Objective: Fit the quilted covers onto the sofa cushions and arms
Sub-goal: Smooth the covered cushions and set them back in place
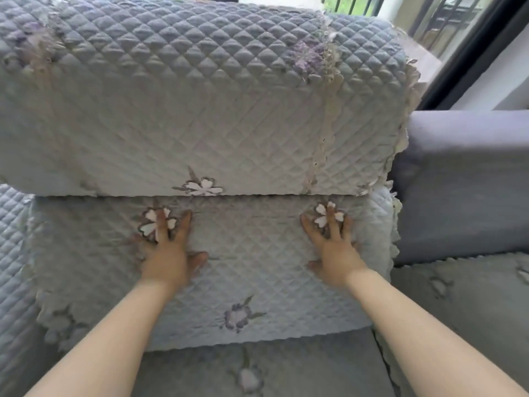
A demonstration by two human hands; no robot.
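Pressing flat on the diamond-quilted, flower-embroidered back cushion (252,253), left hand (169,253) and right hand (332,245) spread their fingers; bare grey sofa arm (463,179) beside it.

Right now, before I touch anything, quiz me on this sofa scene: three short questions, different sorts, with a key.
1. True or false: the left hand and right hand press flat, fingers spread, on the quilted cushion.
2. The sofa arm is: A quilted, B bare, C hidden.
3. Which hands' fingers overlap a white flower?
Key: 1 true; 2 B; 3 both.
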